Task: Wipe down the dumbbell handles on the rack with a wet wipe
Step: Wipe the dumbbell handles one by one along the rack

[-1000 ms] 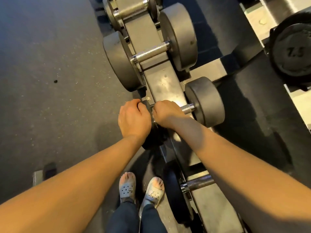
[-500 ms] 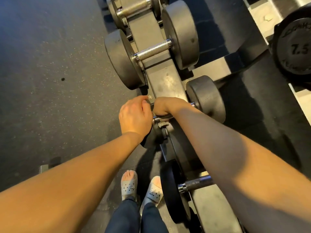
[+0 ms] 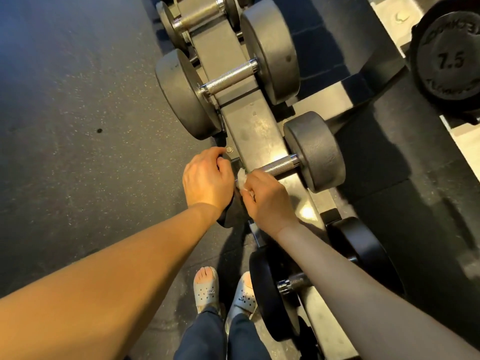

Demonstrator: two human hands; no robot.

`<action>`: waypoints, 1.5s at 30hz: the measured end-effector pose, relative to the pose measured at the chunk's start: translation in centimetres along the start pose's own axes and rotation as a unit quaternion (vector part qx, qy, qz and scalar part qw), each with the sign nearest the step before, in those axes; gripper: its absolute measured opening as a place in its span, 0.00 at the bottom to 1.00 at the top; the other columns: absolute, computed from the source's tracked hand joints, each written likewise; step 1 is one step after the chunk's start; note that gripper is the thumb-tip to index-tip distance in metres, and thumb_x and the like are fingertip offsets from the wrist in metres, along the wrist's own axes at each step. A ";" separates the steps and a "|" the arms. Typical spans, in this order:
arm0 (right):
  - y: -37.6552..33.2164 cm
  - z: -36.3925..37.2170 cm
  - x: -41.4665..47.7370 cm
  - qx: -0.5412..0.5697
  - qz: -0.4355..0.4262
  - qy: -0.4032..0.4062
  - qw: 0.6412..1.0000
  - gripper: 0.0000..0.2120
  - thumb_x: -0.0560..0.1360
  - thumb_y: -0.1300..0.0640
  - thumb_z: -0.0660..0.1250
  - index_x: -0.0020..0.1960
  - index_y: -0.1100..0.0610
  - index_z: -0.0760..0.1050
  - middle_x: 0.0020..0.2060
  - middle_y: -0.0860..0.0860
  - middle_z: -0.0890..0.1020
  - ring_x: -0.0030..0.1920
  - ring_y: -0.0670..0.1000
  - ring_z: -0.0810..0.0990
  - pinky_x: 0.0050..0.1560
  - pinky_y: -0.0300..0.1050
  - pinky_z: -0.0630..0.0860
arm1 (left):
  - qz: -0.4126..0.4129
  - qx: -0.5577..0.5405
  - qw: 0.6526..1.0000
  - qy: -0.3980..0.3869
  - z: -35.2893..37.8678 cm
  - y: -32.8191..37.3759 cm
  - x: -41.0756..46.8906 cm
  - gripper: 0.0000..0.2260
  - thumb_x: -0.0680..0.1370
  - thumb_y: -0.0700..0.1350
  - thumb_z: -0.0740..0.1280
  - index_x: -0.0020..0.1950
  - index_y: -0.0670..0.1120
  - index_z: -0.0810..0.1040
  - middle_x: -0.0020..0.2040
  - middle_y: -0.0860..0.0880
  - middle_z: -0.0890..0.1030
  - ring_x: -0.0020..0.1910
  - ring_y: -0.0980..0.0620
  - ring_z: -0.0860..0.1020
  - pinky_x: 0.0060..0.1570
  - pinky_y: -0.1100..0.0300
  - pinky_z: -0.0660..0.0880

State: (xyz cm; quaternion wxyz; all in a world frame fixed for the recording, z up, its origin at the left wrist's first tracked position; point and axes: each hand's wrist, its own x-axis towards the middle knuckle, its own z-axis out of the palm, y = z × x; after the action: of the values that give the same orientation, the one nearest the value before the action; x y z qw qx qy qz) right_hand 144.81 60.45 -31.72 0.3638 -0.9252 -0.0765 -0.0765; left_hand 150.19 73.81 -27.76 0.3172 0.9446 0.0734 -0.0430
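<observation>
Dark speckled rubber floor (image 3: 78,126) fills the left of the frame, and we're right over the dumbbell rack (image 3: 249,131).

Right hand (image 3: 270,201) first: fingers (image 3: 250,183) bunched tight, pinching a crumpled white wet wipe (image 3: 242,179) that pokes out by the knuckles at the near end of the knurled dumbbell handle (image 3: 279,166), dead centre. Whether the wipe wraps the bar or only touches it, can't tell; the hand covers that spot.

Just left of it is the left hand (image 3: 206,181), fingers curled over the top of the near head (image 3: 231,216), apparently bracing the weight. The far head (image 3: 315,152) sits right of centre, with bare handle shining between it and the right hand.

Further out, a bigger handle (image 3: 228,77) waits at upper centre, and a black dumbbell's handle (image 3: 293,283) at lower right sits partly behind the forearm. A head stamped 7.5 (image 3: 450,61) is at upper right.

Now the risks:
- **The wipe:** it's small and balled up, so dragged along rough knurling it could slip from the pinch or shred.
- **The coverage:** a pass over the top alone would leave the underside dirty.
- **The brace:** if the left hand eases off, those round heads may roll, nipping fingers against the rack.
- **The feet:** open-toed sandals (image 3: 206,289) stand directly below.
</observation>
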 end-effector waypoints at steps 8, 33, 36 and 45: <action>-1.2 1.6 -0.4 0.304 0.530 0.022 0.791 0.14 0.77 0.62 0.70 0.33 0.57 0.76 0.32 0.53 0.78 0.34 0.50 0.76 0.36 0.45 0.76 | 0.006 0.003 1.000 -0.007 0.0 0.2 0.1 0.21 0.78 0.49 0.53 0.60 0.48 0.82 0.55 0.48 0.84 0.54 0.47 0.79 0.56 0.51 0.74; -4.5 2.7 0.2 0.212 0.394 0.188 0.875 0.02 0.77 0.60 0.71 0.49 0.56 0.79 0.46 0.48 0.81 0.47 0.46 0.81 0.49 0.44 0.81 | 0.026 0.011 0.999 -0.015 0.1 -0.2 0.3 0.20 0.79 0.50 0.53 0.61 0.47 0.80 0.54 0.47 0.83 0.54 0.47 0.79 0.57 0.47 0.75; -3.4 1.0 0.4 0.027 0.243 0.048 0.968 0.04 0.80 0.58 0.67 0.53 0.56 0.80 0.49 0.50 0.80 0.46 0.48 0.80 0.46 0.43 0.79 | 0.028 0.010 0.999 -0.017 0.0 -0.2 0.3 0.18 0.80 0.49 0.54 0.61 0.47 0.80 0.55 0.47 0.83 0.54 0.47 0.79 0.57 0.48 0.75; -4.1 -2.6 6.4 -0.152 0.165 -0.226 0.948 0.03 0.79 0.61 0.66 0.52 0.59 0.78 0.46 0.55 0.78 0.51 0.57 0.81 0.44 0.45 0.70 | 0.021 0.001 1.000 -0.016 0.1 -0.4 0.4 0.16 0.79 0.48 0.56 0.60 0.47 0.81 0.53 0.47 0.83 0.54 0.45 0.79 0.56 0.46 0.75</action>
State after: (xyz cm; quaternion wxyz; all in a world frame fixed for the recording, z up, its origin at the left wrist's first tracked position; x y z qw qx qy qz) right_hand 149.98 62.15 -25.83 0.1995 -0.9622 0.0098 0.1852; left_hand 150.54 74.13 -28.14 0.3184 0.9453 0.0486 -0.0518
